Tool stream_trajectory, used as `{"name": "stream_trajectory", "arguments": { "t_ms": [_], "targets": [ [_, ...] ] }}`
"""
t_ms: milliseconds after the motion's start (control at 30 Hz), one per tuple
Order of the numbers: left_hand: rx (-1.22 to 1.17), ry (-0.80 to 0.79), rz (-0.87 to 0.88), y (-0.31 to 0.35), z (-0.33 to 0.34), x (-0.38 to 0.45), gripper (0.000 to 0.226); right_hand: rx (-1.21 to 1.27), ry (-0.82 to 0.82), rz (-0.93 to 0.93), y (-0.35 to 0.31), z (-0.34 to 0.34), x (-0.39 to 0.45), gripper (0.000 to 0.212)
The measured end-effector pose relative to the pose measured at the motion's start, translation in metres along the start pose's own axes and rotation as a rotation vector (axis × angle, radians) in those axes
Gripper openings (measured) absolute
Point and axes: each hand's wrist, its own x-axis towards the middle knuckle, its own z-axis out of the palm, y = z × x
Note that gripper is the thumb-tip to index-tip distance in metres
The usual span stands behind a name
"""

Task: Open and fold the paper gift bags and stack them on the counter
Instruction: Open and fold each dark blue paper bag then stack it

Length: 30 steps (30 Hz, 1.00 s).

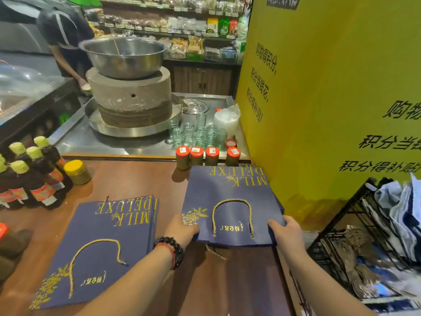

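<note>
1. Left hand (182,228) grips near-left corner of flat navy gift bag (230,201), thumb on top.
2. Right hand (287,233) grips near-right corner, fingers curled over edge.
3. Bag between both hands, over wooden counter (141,179).
4. Stacked bags (100,249) flat on counter, left of left hand.

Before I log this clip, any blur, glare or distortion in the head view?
Head view: wide-angle bending curves the yellow wall and counter edge; the wire rack at lower right is smeared; glare on the metal basin; both hands and the held navy bags stay sharp.
</note>
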Motion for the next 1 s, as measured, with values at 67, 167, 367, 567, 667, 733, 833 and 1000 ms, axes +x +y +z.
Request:
{"name": "stream_trajectory", "arguments": {
  "t_ms": [67,167,367,567,667,733,833,1000],
  "targets": [
    [0.025,-0.033,-0.043,0.012,0.010,0.019,0.023,-0.065,0.010,0.017,-0.005,0.000,0.028,0.005],
    [0.063,-0.052,-0.093,0.017,0.027,0.057,0.027,-0.155,-0.025,0.016,-0.013,-0.001,0.068,0.000],
    [0.287,-0.009,-0.210,0.003,0.055,0.125,0.054,-0.281,-0.110,0.052,-0.011,0.009,0.133,0.018],
    [0.428,0.014,-0.255,0.010,0.078,0.149,0.047,-0.466,-0.123,0.149,0.003,0.022,0.178,0.037],
    [0.437,0.021,-0.288,0.009,0.086,0.159,0.037,-0.450,-0.158,0.123,0.009,0.027,0.190,0.035],
    [0.463,0.019,-0.299,0.008,0.089,0.163,0.044,-0.453,-0.177,0.114,0.011,0.029,0.194,0.032],
    [0.484,0.032,-0.310,0.006,0.092,0.165,0.052,-0.495,-0.181,0.128,0.014,0.031,0.200,0.035],
    [0.545,0.023,-0.238,0.007,0.086,0.165,0.066,-0.684,-0.117,-0.022,0.009,0.033,0.195,0.040]
  ]
}}
